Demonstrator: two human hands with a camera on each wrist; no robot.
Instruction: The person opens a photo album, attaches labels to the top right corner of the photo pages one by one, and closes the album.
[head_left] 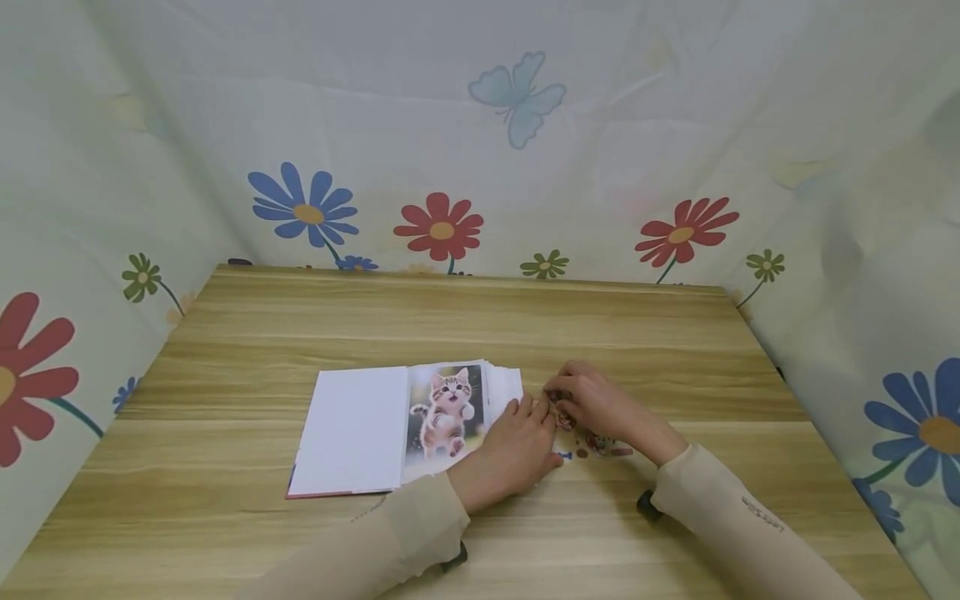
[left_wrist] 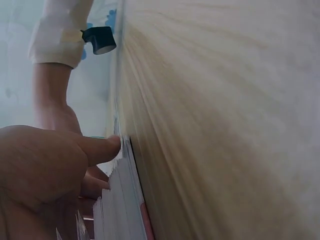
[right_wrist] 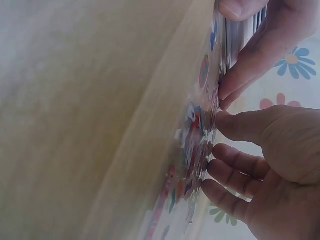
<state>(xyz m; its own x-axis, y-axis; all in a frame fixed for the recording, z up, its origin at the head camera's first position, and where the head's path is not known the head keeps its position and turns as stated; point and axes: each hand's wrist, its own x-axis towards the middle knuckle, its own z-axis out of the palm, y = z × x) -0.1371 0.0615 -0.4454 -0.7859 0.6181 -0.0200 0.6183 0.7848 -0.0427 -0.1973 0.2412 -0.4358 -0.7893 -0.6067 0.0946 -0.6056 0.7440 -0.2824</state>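
Observation:
An open photo book [head_left: 348,433] lies on the table, a blank white page on its left and a kitten picture [head_left: 447,412] on its right. My left hand [head_left: 517,446] rests over the book's right edge, fingers extended toward the sticker sheet [head_left: 600,447]. In the left wrist view, its thumb [left_wrist: 106,149] lies at the edge of the stacked pages [left_wrist: 122,200]. My right hand [head_left: 600,408] touches the far left part of the clear, colourful sticker sheet, thumb and fingertips down on it. Its index fingertip is hidden behind the thumb in the right wrist view.
The wooden table [head_left: 480,317] extends around the book and the stickers. A white curtain [head_left: 375,108] printed with flowers and a butterfly surrounds it at the back and sides. A dark band piece [head_left: 649,506] sits under the right cuff.

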